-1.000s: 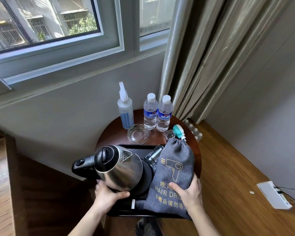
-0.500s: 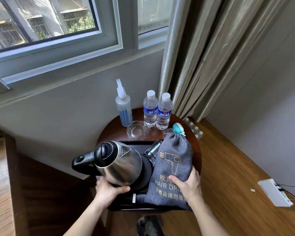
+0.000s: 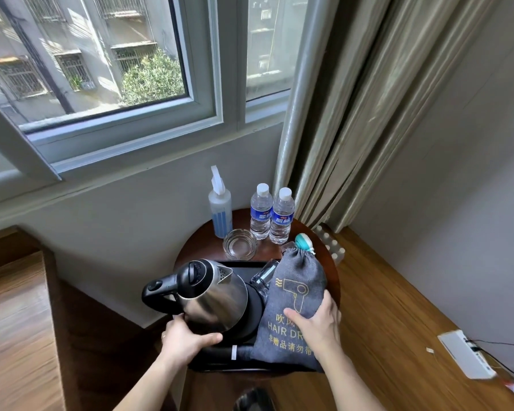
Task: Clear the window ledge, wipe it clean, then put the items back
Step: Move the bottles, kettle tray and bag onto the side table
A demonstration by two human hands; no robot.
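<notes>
Round dark wooden desk (image 3: 328,256) below the window ledge (image 3: 125,170), set against the wall beside the curtain (image 3: 353,114). On it a black tray (image 3: 217,355) at the near side. Left hand (image 3: 187,341) grips the tray's near-left edge, thumb lying forward along the base of the steel kettle (image 3: 211,295); fingers curl under the rim, tips out of sight. Kettle sits on its black base on the tray, handle pointing left. Right hand (image 3: 316,320) lies flat on the grey hair-dryer bag (image 3: 294,310), fingers spread over its right side and thumb across the printed face; whether the fingers also hook the tray edge under the bag, cannot tell. Bag rests on the tray's right half, drawstring end toward the wall, a teal-and-white object (image 3: 304,243) poking out at its top. Overturned drinking glass (image 3: 263,277) between kettle and bag. Beyond the tray: glass ashtray (image 3: 239,244), spray bottle (image 3: 220,207) with blue liquid, two water bottles (image 3: 272,215) standing side by side, touching. White box (image 3: 466,354) with cables on the floor at right.
</notes>
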